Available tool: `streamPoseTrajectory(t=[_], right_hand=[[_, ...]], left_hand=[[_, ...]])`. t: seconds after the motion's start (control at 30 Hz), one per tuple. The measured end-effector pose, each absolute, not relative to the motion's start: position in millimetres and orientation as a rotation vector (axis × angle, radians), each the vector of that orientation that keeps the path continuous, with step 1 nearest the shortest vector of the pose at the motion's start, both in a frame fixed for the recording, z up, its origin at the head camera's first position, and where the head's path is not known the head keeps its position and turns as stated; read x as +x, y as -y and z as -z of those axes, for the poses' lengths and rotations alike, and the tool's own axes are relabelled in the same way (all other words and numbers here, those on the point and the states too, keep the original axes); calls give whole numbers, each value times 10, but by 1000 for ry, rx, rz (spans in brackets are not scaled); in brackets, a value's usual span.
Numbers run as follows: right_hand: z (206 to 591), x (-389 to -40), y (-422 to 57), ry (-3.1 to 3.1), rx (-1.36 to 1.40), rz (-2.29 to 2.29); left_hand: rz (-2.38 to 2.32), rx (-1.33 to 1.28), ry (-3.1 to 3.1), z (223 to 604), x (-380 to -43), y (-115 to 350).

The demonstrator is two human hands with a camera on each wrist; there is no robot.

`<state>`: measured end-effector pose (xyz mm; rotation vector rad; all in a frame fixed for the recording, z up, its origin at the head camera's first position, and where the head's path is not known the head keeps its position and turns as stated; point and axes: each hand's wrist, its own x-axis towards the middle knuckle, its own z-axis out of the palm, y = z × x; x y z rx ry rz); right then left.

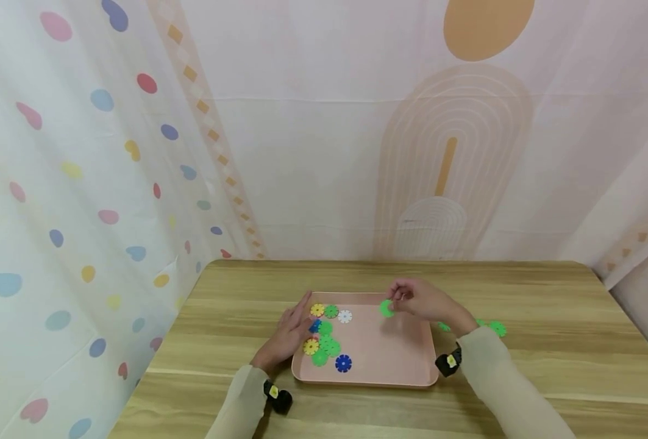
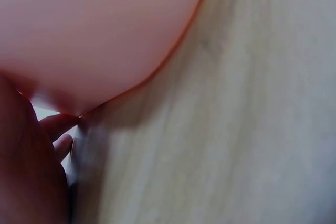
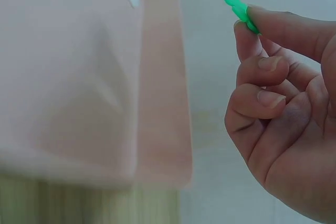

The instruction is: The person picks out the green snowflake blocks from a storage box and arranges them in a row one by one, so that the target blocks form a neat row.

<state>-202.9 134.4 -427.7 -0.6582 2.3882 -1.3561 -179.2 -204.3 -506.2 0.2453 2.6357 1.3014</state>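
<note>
My right hand (image 1: 419, 300) is raised over the tray's back right part. Its thumb and index finger pinch a green notched plastic disc (image 3: 241, 13), a toy snowflake piece, while the other fingers curl toward the palm. My left hand (image 1: 288, 335) rests at the left rim of the pink tray (image 1: 378, 360), fingers stretched along that side. In the left wrist view, the left fingertips (image 2: 60, 124) show right at the rim. Inside the tray's left half lie several discs, among them a yellow one (image 1: 311, 347), a white one (image 1: 345, 316) and a dark blue one (image 1: 343, 363).
More green discs (image 1: 497, 328) lie on the wooden table (image 1: 554, 366) to the right of the tray, partly hidden behind the right forearm. A patterned curtain (image 1: 313, 152) hangs behind the table and along its left side. Each wrist wears a black strap with a camera.
</note>
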Motion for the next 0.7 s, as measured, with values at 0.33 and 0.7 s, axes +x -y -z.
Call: streamPoseTrajectory(t=[0.33,0.7], right_hand=[[4230,-1942,-2009,-2388,-451,1477],[4279,-1770,-2646,-2420,-303,1563]], left_hand=[[-1354,175,-2560,5055,-1783,2041],[-1370,228,-2574,5056,-1769,2042]])
